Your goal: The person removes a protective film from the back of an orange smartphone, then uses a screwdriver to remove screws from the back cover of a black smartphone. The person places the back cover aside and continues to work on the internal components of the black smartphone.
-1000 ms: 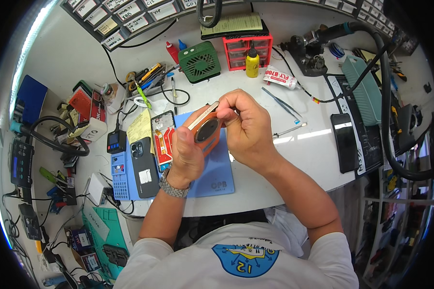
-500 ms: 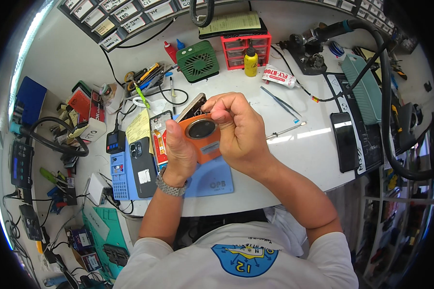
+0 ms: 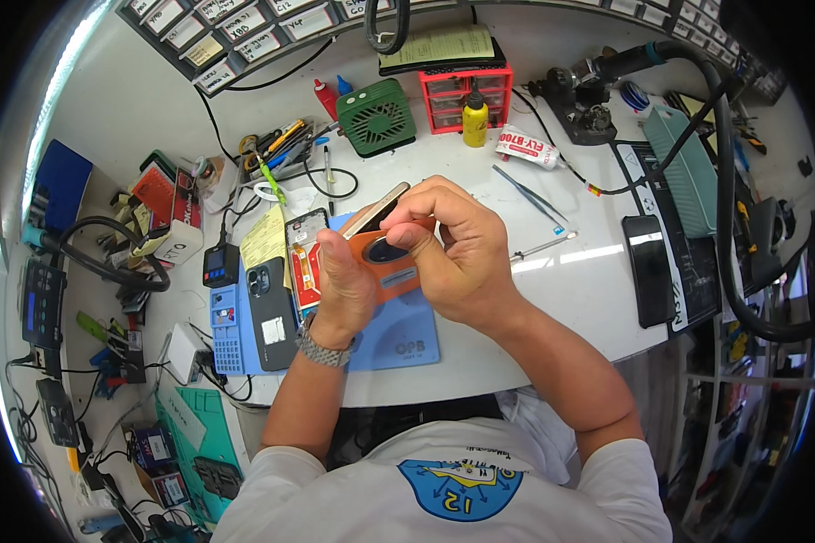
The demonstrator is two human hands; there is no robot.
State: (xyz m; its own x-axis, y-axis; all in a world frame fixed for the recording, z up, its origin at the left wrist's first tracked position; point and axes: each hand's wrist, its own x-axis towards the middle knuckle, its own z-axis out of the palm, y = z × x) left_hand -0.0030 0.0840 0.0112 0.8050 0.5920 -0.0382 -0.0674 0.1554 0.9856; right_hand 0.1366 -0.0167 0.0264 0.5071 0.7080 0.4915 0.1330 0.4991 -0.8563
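Observation:
An orange phone back cover with a round dark camera ring is held up above the blue mat. My left hand grips it from the left, thumb raised, its other fingers hidden behind. A slim phone body with a pale metal edge stands tilted behind the cover, with a dark gap between the two. My right hand is closed, thumb and forefinger pinched together at that gap by the camera ring; what lies between the fingertips is hidden. Behind my left hand lies an opened phone with red parts showing.
Left of my hands lie a dark phone and a yellow paper. A blue mat lies beneath. Tweezers, a thin metal tool, and a white-and-red tube lie right. A green fan and yellow bottle stand behind.
The phone body has tilted, so its pale edge now shows instead of its inner side. My right hand has shifted slightly right and covers more of the camera ring.

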